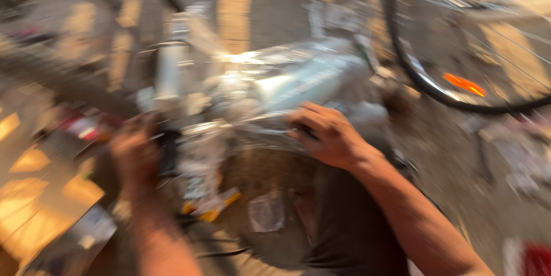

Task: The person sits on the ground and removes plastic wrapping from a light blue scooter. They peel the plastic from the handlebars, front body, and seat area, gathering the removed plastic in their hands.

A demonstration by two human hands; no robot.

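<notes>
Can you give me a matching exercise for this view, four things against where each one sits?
Things:
1. right hand
2. left hand
3. bicycle wheel
4. orange reflector

Places:
A. among the spokes, upper right
B. on the clear plastic wrap around the pale frame tube, centre
C. along the right side, dark tyre curving down
D. lower left, at a dark part beside the wrapped frame

Pairs: 1-B, 2-D, 3-C, 4-A. The picture is blurred, so how firmly either hand grips cannot be told.
</notes>
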